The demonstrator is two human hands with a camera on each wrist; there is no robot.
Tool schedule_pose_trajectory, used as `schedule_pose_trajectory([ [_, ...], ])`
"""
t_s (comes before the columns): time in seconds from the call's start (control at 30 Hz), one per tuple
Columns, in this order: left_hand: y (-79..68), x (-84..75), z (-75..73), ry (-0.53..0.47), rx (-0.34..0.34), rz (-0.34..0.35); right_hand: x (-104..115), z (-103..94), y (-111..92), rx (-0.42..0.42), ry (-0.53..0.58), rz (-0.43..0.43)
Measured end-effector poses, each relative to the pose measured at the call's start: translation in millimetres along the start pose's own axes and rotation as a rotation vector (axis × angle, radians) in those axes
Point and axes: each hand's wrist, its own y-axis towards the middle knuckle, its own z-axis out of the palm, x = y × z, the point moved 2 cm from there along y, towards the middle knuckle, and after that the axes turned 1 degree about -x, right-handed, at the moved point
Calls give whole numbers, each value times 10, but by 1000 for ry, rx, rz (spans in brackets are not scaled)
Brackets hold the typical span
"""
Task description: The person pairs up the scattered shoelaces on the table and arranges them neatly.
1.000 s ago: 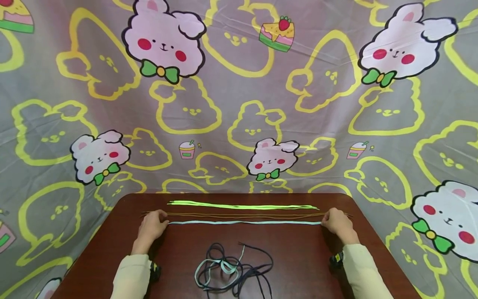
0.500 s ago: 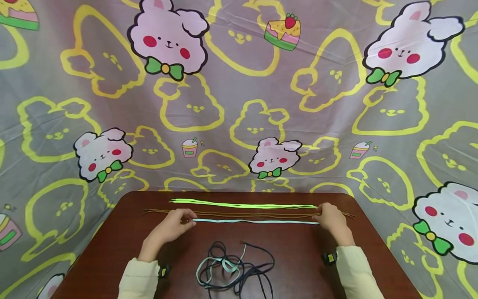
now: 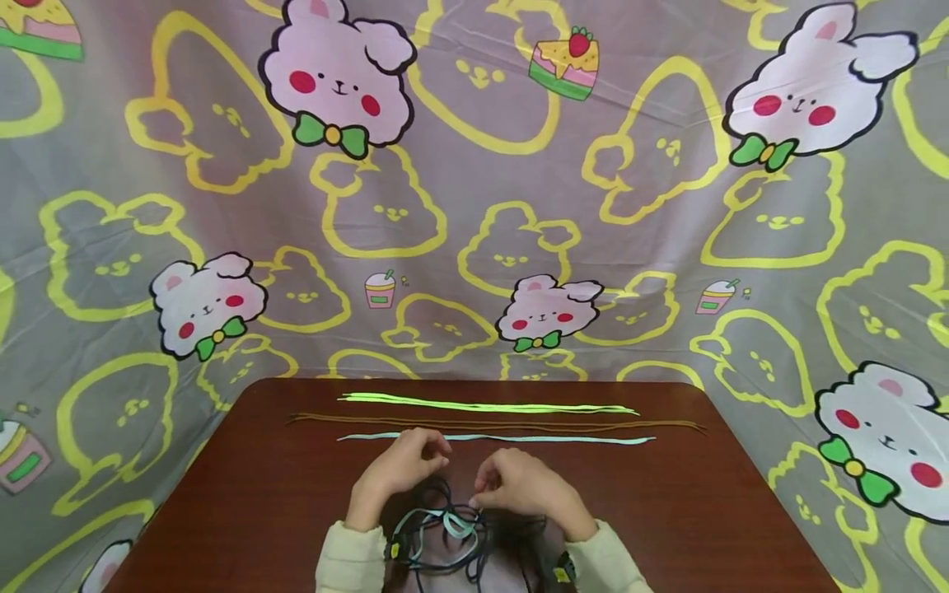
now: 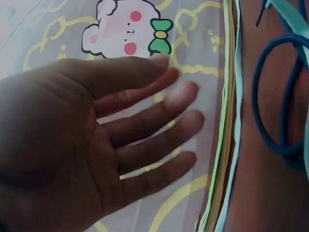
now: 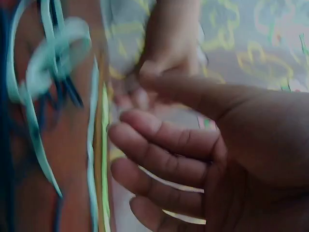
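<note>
From where I stand, the person's two hands are close together over the near half of the brown table (image 3: 193, 511), neither holding anything. The left hand (image 3: 406, 463) has its fingers apart and almost straight; the right hand (image 3: 525, 484) is loosely bent, nothing between thumb and fingers. Under them, toward the person's body, sits a tangle: navy cord (image 4: 255, 96) looped through flat mint lace (image 5: 37, 82). It has no single long axis — just loops and stray ends, some of them crossing.

The right fingertips look nearer, right over its far edge; the left hand is above its far left side. Whether either touches it, I can't tell.

Beyond the tangle, three straight runs lie side to side, roughly parallel: pale blue lace (image 3: 563, 439) nearest, partly behind the left hand, then brown cords (image 4: 232, 58), then neon yellow-green laces (image 3: 482, 407) farthest away.
</note>
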Motion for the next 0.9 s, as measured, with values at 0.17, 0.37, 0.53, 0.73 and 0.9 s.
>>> schedule_pose_trajectory([
  [0.17, -23, -52, -6, -39, 1, -21, 188, 367, 83, 86, -139, -4],
  [0.37, -100, -92, -51, -81, 25, -22, 243, 610, 127, 94, -304, -14],
  [0.53, -116, -195, -78, -97, 34, 4, 314, 567, 84, 65, -247, -65],
  [0.73, -117, -363, -44, -103, 110, 48, 493, 316, -112, 27, -154, -79],
  [0.9, -108, -483, 26, -133, 214, 102, 603, 50, -301, -8, -51, -131],
])
